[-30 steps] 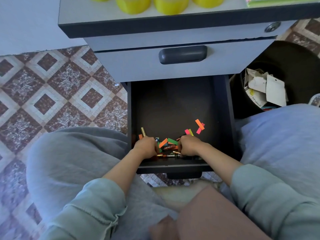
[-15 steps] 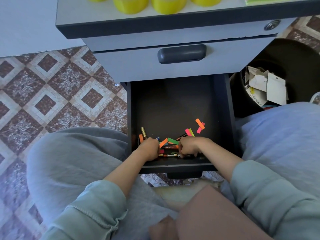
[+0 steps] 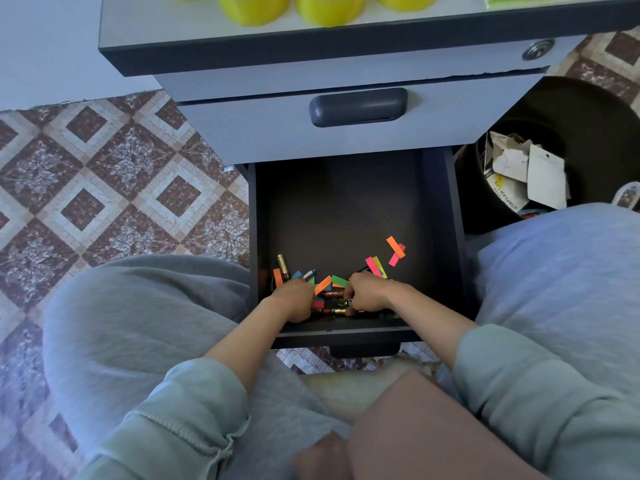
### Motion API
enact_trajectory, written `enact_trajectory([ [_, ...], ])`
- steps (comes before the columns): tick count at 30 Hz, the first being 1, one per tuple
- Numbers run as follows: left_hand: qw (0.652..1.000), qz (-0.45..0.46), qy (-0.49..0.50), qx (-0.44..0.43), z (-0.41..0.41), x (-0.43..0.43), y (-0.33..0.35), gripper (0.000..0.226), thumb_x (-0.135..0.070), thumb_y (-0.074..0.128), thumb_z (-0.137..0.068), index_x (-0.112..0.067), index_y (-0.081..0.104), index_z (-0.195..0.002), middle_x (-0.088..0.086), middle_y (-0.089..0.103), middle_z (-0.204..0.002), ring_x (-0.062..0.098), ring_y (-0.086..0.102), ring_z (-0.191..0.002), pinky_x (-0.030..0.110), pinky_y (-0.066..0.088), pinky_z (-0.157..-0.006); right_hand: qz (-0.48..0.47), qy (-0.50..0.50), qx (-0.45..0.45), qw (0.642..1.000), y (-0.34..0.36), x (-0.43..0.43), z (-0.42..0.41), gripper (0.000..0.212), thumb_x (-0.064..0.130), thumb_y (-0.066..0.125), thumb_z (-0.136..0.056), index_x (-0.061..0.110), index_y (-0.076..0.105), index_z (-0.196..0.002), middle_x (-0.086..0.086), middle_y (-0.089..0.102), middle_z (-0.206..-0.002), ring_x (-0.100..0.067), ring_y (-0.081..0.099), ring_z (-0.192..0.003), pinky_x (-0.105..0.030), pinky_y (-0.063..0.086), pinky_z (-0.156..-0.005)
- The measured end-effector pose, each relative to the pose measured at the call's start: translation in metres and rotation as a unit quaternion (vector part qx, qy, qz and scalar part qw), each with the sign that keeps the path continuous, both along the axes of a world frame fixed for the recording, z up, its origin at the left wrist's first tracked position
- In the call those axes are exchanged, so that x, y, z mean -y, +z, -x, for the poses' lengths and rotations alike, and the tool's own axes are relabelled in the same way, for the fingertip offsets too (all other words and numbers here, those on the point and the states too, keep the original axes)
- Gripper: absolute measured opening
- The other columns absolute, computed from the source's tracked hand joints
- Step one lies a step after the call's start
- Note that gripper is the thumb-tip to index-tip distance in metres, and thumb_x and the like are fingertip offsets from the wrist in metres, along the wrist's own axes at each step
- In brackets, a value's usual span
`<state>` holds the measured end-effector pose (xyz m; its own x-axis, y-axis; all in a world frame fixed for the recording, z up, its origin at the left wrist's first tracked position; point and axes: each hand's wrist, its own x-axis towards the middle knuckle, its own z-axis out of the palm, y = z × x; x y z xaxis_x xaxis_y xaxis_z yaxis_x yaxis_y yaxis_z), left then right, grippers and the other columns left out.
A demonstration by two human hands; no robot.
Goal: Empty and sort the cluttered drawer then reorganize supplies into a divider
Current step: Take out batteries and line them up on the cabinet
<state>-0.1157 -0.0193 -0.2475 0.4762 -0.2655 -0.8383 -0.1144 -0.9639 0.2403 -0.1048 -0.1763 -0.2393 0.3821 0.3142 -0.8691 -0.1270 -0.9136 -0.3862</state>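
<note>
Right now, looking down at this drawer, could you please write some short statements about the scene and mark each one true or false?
1. The left hand and the right hand are both inside the open drawer. True.
2. The upper drawer is pulled out too. False: it is closed.
3. Batteries lie among coloured paper strips near the front. True.
4. The bin on the right is empty. False: it holds paper scraps.
5. The containers on the cabinet top are red. False: they are yellow.
</note>
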Motion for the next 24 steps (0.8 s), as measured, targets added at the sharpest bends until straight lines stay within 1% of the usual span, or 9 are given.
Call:
enact_trajectory([
  [6,1.000,-0.002,-0.008,-0.018,-0.002,-0.008,-0.001,0.024,-0.009,0.050,-0.092,-0.009,0.062,-0.113,0.009,0.057,-0.118,0.023,0.053,-0.109,0.028,0.044,-0.086,-0.003,-0.018,0.011,1.000,-0.006,0.003,-0.001,0.011,0.015,0.066,-0.087,0.006,0.067,-0.092,-0.006,0.060,-0.095,-0.015,0.050,-0.079,-0.023,0.037,-0.064],
  [8,1.000,0.000,-0.004,-0.022,-0.003,-0.010,0.001,0.024,-0.013,0.054,-0.092,-0.009,0.063,-0.114,0.009,0.058,-0.118,0.022,0.053,-0.109,0.029,0.044,-0.089,-0.007,-0.040,0.009,0.999,-0.005,0.003,-0.002,0.020,0.015,0.065,-0.087,0.003,0.068,-0.103,-0.008,0.062,-0.096,-0.016,0.051,-0.079,-0.025,0.040,-0.067],
  [10,0.999,0.013,0.020,-0.032,-0.004,-0.011,0.004,0.026,-0.015,0.057,-0.091,-0.008,0.063,-0.115,0.009,0.059,-0.118,0.021,0.054,-0.109,0.028,0.043,-0.091,-0.011,-0.065,0.001,0.998,-0.001,0.004,-0.002,0.025,0.015,0.064,-0.088,-0.002,0.067,-0.106,-0.007,0.057,-0.083,-0.015,0.049,-0.070,-0.024,0.041,-0.061],
  [14,0.988,0.076,0.133,-0.030,-0.007,-0.012,0.017,0.027,-0.013,0.060,-0.089,-0.008,0.063,-0.116,0.002,0.061,-0.110,0.017,0.055,-0.106,0.025,0.040,-0.092,-0.022,-0.143,-0.007,0.990,0.010,0.006,-0.004,0.022,0.013,0.062,-0.089,-0.008,0.065,-0.094,-0.003,0.043,-0.062,-0.009,0.042,-0.045,-0.017,0.033,-0.042],
  [16,0.974,0.119,0.192,-0.028,-0.010,-0.013,0.029,0.024,-0.012,0.061,-0.088,-0.008,0.066,-0.111,0.000,0.061,-0.100,0.012,0.054,-0.095,0.024,0.041,-0.090,-0.041,-0.193,-0.005,0.980,0.017,0.009,-0.005,0.022,0.011,0.061,-0.089,0.000,0.058,-0.070,-0.002,0.041,-0.059,-0.011,0.041,-0.051,-0.019,0.033,-0.048],
  [18,0.962,0.158,0.222,-0.021,-0.015,-0.013,0.042,0.019,-0.012,0.063,-0.088,-0.008,0.068,-0.106,0.000,0.062,-0.093,0.007,0.053,-0.083,0.023,0.042,-0.085,-0.078,-0.245,-0.003,0.966,0.027,0.011,-0.006,0.032,0.007,0.061,-0.089,0.008,0.047,-0.060,-0.002,0.041,-0.059,-0.012,0.043,-0.055,-0.018,0.039,-0.049],
  [21,0.938,0.209,0.276,-0.006,-0.019,-0.013,0.063,0.015,-0.012,0.062,-0.089,-0.007,0.067,-0.102,-0.003,0.062,-0.082,0.004,0.055,-0.072,0.016,0.046,-0.071,-0.143,-0.325,-0.011,0.935,0.043,0.016,-0.010,0.017,0.005,0.063,-0.087,0.004,0.059,-0.070,-0.007,0.057,-0.074,-0.020,0.058,-0.075,-0.031,0.055,-0.072],
  [23,0.910,0.253,0.329,-0.002,-0.019,-0.012,0.078,0.011,-0.010,0.060,-0.089,-0.005,0.066,-0.097,-0.001,0.062,-0.077,0.005,0.057,-0.068,0.012,0.048,-0.062,-0.188,-0.392,-0.025,0.900,0.061,0.020,-0.012,0.006,0.002,0.063,-0.086,-0.004,0.064,-0.086,-0.014,0.061,-0.086,-0.022,0.062,-0.079,-0.031,0.058,-0.067],
  [24,0.894,0.274,0.354,0.001,-0.019,-0.011,0.086,0.010,-0.010,0.061,-0.089,-0.004,0.065,-0.096,0.000,0.062,-0.078,0.006,0.058,-0.067,0.012,0.049,-0.060,-0.211,-0.419,-0.027,0.883,0.070,0.022,-0.013,0.010,0.000,0.062,-0.087,-0.008,0.063,-0.093,-0.016,0.061,-0.088,-0.022,0.063,-0.077,-0.027,0.058,-0.061],
])
